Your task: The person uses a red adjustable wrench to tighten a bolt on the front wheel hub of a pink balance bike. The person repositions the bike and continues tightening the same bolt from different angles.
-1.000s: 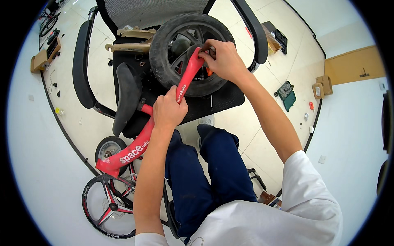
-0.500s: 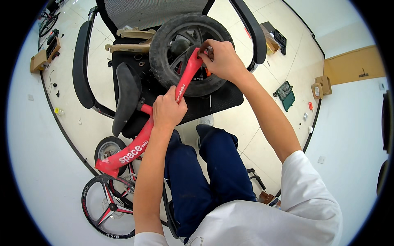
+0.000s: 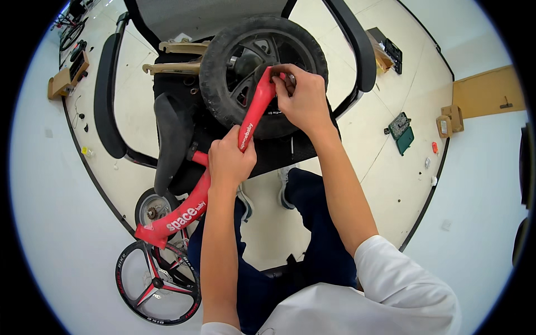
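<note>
A red child's bicycle frame (image 3: 190, 211) slants across my lap side of the chair, with a black saddle (image 3: 171, 142) fixed to its short seat tube. My left hand (image 3: 232, 159) is wrapped round the middle of its tube. At the frame's upper end, my right hand (image 3: 306, 101) has its fingers bent and pressed against the red tip; whether a small part is also between them I cannot tell. Beneath that end, a black wheel with a thick tyre (image 3: 215, 92) lies flat on the office chair's seat (image 3: 268, 161).
Beige fork-like parts (image 3: 172, 68) lie left of the tyre, between the chair's armrests (image 3: 109, 95). Lower left, a three-spoke wheel (image 3: 158, 283) and a smaller wheel (image 3: 152, 212) stand near the wall. On the right floor are an open green case (image 3: 401, 134) and cardboard boxes (image 3: 451, 120).
My knees have moved apart, showing both shoes and floor between them. The view has shifted slightly. My right fingers have shifted a little at the frame's end; the left grip stays.
</note>
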The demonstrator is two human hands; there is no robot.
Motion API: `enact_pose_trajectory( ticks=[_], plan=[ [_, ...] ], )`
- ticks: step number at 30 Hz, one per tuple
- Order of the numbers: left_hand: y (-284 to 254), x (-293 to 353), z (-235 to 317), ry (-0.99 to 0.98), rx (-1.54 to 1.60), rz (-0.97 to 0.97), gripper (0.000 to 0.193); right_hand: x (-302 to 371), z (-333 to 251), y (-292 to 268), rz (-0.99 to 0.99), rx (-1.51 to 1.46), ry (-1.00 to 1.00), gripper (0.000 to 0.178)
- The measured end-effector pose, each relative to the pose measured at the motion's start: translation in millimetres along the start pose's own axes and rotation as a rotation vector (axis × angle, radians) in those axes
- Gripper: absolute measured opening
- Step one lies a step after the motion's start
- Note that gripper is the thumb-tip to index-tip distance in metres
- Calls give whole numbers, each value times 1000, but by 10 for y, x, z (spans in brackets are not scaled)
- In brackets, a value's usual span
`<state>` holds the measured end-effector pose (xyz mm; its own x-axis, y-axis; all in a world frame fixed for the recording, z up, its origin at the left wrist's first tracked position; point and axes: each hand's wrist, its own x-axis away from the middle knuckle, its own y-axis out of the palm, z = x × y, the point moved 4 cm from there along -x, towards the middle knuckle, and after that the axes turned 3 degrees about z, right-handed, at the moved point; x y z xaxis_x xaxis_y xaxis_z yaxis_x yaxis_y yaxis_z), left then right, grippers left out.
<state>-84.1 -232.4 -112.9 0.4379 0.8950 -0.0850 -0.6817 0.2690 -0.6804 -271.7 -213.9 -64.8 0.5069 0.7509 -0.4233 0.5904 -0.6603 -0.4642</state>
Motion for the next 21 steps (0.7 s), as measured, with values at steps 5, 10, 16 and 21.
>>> enact_pose_trajectory(
  ticks=[5,10,16,21],
  plan=[
    [-8,51,-6,19,56,23,13,26,-54,-85,1,50,57,23],
    [-1,19,15,-47,30,-25,12,-13,67,-76,44,101,116,25],
    [-2,36,-28,-29,47,-44,13,-19,-104,-45,10,10,-31,18],
    [2,25,-25,-16,52,-55,13,-53,-43,-92,10,161,103,18]
  ],
)
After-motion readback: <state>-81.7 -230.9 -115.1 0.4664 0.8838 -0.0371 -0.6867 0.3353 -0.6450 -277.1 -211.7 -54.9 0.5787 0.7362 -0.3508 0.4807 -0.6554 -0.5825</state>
